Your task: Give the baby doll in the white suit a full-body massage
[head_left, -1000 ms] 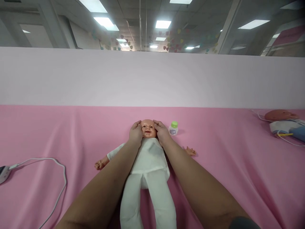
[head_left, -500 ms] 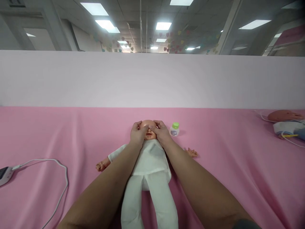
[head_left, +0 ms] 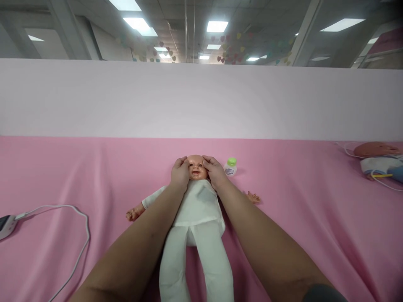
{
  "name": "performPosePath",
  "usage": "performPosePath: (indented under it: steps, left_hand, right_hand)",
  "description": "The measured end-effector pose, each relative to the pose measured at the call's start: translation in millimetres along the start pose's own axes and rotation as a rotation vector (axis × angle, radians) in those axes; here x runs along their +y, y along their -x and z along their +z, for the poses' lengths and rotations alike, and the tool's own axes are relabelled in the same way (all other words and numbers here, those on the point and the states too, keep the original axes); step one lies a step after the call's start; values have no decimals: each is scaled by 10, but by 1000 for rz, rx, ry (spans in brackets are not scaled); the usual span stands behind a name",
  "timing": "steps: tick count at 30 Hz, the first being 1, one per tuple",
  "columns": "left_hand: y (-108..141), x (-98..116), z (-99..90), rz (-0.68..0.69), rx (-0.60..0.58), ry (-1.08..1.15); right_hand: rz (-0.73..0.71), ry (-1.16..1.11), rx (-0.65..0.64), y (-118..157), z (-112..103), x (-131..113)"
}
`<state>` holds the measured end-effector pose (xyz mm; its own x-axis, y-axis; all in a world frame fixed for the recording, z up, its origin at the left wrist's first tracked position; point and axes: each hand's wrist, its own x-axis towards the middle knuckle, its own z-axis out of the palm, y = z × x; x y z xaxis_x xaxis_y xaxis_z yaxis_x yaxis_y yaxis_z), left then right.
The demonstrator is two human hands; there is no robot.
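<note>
A baby doll in white top and trousers lies on its back, its shiny head toward the far side and its arms spread out. My left hand curves around the left side of the doll's head, thumb at the edge beside the eye. On the opposite side my right hand clasps the head the same way, thumb against the temple. Fingertips behind the head are partly hidden. Just right of my right hand stands a small clear bottle with a green cap.
Pink cloth with folds covers the table, backed by a white panel. At far left lies a white device with a cable. A second doll with tubing lies at far right.
Both thumbs have slid outward from the middle of the doll's face to the sides of its head, uncovering the eyes. The bottle has not moved; the view has tilted slightly.
</note>
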<state>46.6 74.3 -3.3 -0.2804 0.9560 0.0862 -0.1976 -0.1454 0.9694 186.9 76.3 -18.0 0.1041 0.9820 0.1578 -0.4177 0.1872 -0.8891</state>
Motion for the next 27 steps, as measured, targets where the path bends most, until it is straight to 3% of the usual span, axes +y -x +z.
performPosePath:
  steps: [6,14,20,27]
  left_hand:
    - [7,6,-19,-43,-38,112]
    - [107,75,-44,65,-42,-73]
    - [96,70,-27,126,-35,-122]
    - [25,30,-14,54,-14,-94]
  right_hand:
    - [76,-63,-54,46,-26,-55]
    - [-87,227,-88,99,14,-121]
    - [-182,356,-15,65,21,-116]
    - [-134,231,-23,-14,4,-11]
